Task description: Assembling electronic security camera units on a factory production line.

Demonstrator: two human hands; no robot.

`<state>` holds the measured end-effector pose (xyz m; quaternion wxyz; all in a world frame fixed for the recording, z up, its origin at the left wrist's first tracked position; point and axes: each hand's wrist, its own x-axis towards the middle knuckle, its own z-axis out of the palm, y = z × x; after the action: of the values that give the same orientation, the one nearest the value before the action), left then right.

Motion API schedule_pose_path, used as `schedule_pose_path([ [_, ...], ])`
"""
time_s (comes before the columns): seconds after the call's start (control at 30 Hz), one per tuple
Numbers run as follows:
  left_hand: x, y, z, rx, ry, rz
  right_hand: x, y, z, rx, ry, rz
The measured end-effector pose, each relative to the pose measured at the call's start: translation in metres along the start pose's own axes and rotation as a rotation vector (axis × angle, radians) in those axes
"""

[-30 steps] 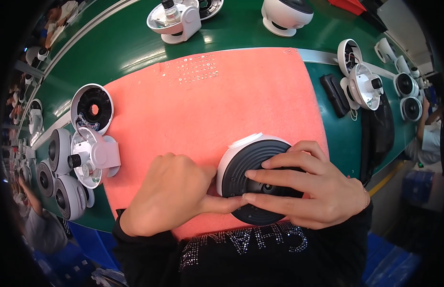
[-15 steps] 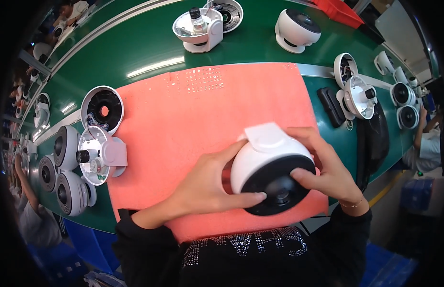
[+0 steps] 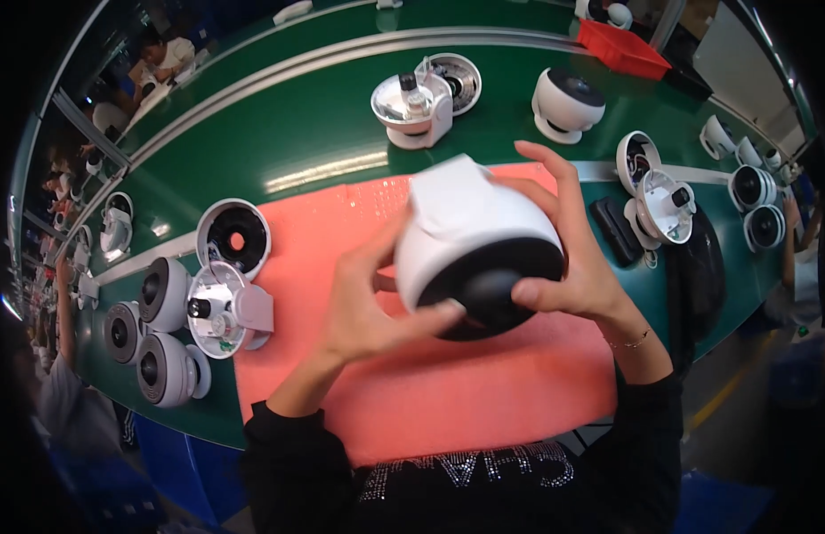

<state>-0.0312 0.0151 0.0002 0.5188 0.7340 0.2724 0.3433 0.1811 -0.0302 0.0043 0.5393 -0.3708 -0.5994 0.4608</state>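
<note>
Above the pink foam mat (image 3: 483, 392), head view: I see 2 hands cradling a white dome camera (image 3: 479, 249) clear of the mat, its dark lens face tilted toward me. Left hand (image 3: 372, 303): fingers curled, thumb pressed on the dark rim. Right hand (image 3: 577, 258): fingers spread over the shell's far side, thumb on the rim. Opened camera housings (image 3: 225, 307) lie left on the green bench (image 3: 279, 133).
</note>
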Motion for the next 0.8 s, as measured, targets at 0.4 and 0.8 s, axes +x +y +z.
schedule_pose_path([
  [0.4, 0.080, -0.041, -0.019, -0.722, 0.712, 0.144, 0.086, 0.041, 0.047, -0.045, 0.145, -0.262],
  [0.8, 0.124, -0.099, -0.094, -0.827, 0.564, -0.342, 0.116, 0.062, -0.013, 0.123, 0.297, 0.070],
])
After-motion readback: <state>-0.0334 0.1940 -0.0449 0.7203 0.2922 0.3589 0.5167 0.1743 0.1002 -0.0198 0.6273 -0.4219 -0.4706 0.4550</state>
